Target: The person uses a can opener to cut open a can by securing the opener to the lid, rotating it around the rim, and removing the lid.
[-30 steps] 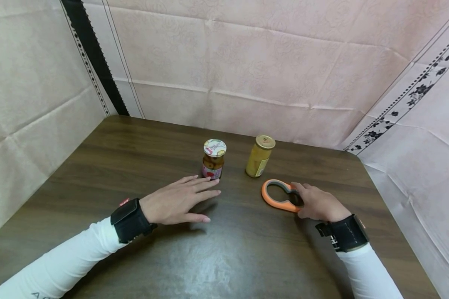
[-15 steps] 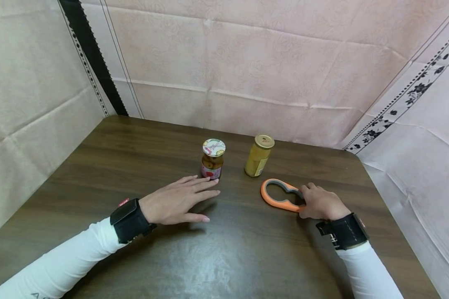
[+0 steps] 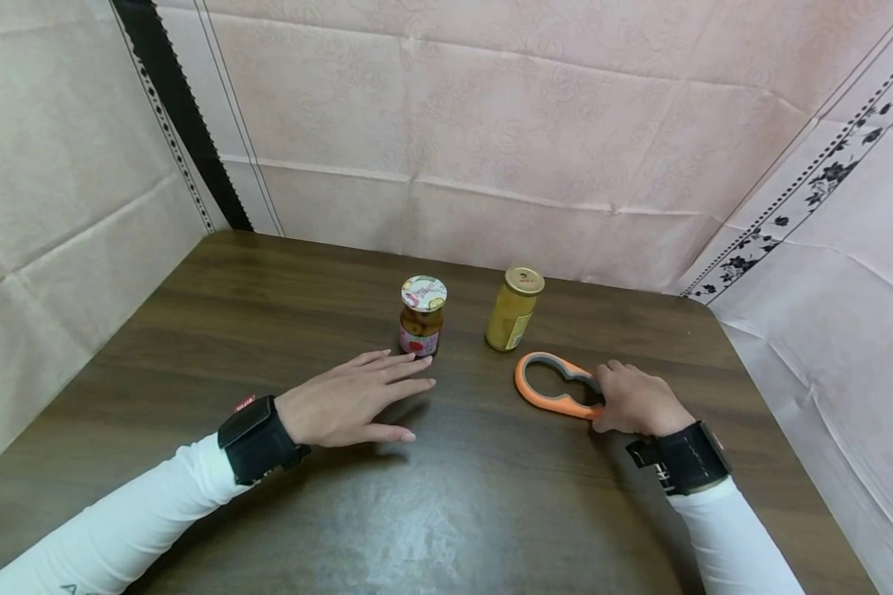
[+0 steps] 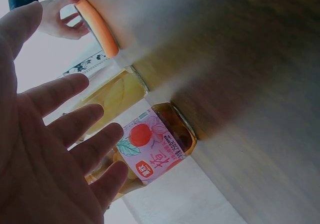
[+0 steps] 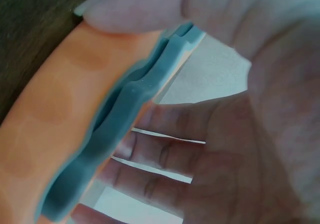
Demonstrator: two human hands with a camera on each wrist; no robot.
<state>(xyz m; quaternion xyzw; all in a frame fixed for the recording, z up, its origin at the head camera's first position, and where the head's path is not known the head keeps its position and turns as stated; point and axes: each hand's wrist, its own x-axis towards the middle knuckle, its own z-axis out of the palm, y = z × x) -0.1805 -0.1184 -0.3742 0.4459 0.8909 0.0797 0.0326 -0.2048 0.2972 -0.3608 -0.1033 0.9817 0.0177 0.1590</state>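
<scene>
In the head view my left hand has its fingers spread, palm down, right in front of a short jar with a white patterned lid and brown fruit inside. The left wrist view shows that jar's pink label with a red fruit on it, just beyond the fingertips. To its right stands a taller jar with a gold lid and yellow contents. My right hand grips an orange jar opener with a wavy grey lining. Its thumb presses one side, while the fingers lie along the other.
All of this is on a dark brown wooden table. Pale cloth hangs behind the table and along both sides. Both jars stand upright near the back edge, with a gap between them.
My right hand has slid slightly right along the jar opener's end, then shifted a little left together with it. The left hand and the jars stay where they were.
</scene>
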